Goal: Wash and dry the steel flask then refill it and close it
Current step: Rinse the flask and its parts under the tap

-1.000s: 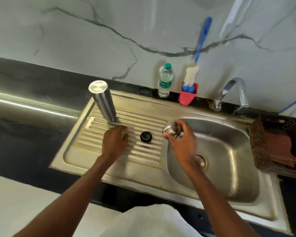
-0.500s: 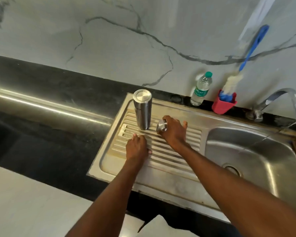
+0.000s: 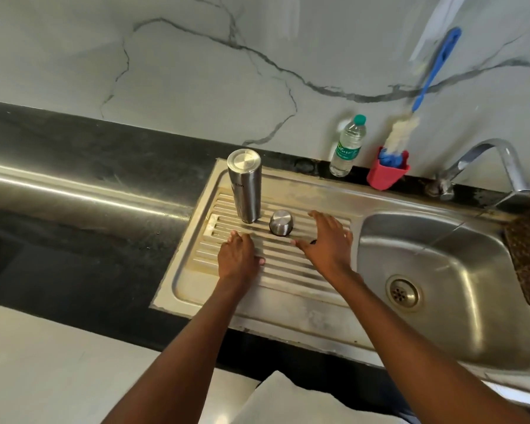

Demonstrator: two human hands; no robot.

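1. While both hands rest over the ribbed drainboard [image 3: 288, 280], the steel flask [image 3: 244, 186] stands upside down at its far left, long axis vertical, flat base up and mouth on the ribs.
2. Small lettering runs inverted on the flask's side; it is too small to read.
3. Just right of the flask, the steel cap [image 3: 281, 222] sits dome up, apart from it.
4. The left hand [image 3: 238, 256] lies on the ribs with fingers relaxed, holding nothing.
5. The right hand [image 3: 326, 238] is spread wide beside the cap, gripping nothing.
6. Against the wall stand a plastic water bottle [image 3: 347, 146], its green label's script unreadable, and a red holder [image 3: 386, 172] with a blue-handled bottle brush [image 3: 429, 78].
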